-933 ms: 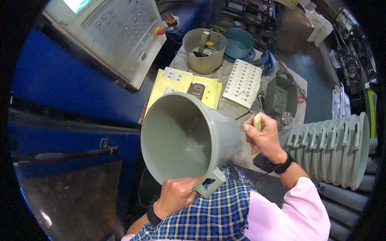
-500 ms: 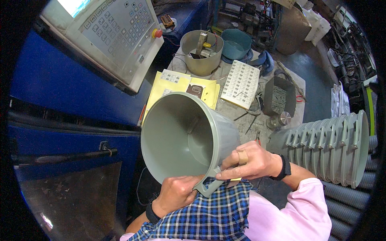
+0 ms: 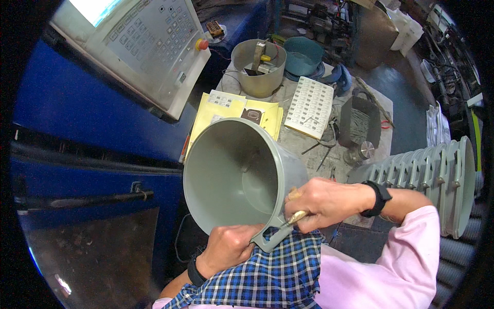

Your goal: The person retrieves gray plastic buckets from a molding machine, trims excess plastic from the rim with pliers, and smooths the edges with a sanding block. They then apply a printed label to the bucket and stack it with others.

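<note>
A grey plastic bucket [image 3: 231, 175] lies tilted on its side in front of me, mouth facing up and left. My left hand [image 3: 226, 247] grips its lower rim by the moulded handle lug [image 3: 270, 238]. My right hand [image 3: 324, 203] rests on the rim's right side and holds a small tool with a pale handle [image 3: 297, 218], its tip at the lug. A black band sits on each wrist.
A stack of identical grey buckets [image 3: 437, 180] lies at the right. The bench [image 3: 309, 149] carries yellow papers [image 3: 226, 110], a white key sheet [image 3: 310, 105], a grey pot with tools [image 3: 257, 67] and a teal bowl [image 3: 303, 54]. A control panel [image 3: 139, 46] and blue machine [image 3: 87, 113] stand left.
My right hand came down from above the bucket's right side to the rim, bringing the tool to the handle lug. The bucket and left hand have barely shifted.
</note>
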Motion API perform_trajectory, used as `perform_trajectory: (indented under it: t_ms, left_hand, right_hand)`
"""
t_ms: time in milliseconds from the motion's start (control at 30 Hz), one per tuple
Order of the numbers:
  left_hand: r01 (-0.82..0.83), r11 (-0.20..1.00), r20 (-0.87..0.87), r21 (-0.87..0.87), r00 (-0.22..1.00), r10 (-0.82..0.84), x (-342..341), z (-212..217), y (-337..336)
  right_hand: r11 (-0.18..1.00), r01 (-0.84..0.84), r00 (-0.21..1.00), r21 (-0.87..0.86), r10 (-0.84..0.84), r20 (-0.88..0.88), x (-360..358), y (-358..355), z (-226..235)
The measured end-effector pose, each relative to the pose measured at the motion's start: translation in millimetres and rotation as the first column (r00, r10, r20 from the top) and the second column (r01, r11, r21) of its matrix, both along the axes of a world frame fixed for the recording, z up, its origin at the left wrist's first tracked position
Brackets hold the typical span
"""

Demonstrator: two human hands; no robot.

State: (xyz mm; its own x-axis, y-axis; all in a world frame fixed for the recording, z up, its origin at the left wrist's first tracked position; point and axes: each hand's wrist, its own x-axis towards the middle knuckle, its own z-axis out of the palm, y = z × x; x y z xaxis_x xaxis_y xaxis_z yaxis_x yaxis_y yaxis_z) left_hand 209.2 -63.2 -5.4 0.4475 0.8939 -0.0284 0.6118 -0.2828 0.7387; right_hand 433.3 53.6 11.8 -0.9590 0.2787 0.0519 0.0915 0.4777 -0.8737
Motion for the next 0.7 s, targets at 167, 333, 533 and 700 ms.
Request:
perform_trajectory:
  t_ms: [167, 333, 533, 700]
  left_hand:
    - [-0.014, 0.998, 0.046, 0.057, 0.999, 0.011, 1.1, -1.9, -2.3]
    - [-0.253, 0.967, -0.089, -0.011, 0.964, 0.251, -10.1, -2.6, -3.4]
    - [-0.43, 0.895, -0.068, 0.117, 0.896, 0.439, -5.5, -19.9, 14.7]
    - [-0.423, 0.89, -0.164, 0.174, 0.878, 0.449, 3.1, -63.7, 38.5]
  right_hand:
    - [0.619, 0.226, 0.938, -0.753, 0.071, 0.339, 10.9, -14.4, 3.4]
    - [0.554, -0.124, 0.972, -0.823, -0.1, -0.214, 33.7, -9.9, 28.1]
    - [0.662, 0.548, 0.817, -0.511, -0.554, 0.159, 17.6, 30.6, -24.4]
    - [0.532, 0.555, 0.806, -0.639, -0.534, 0.255, 5.1, -4.3, -95.6]
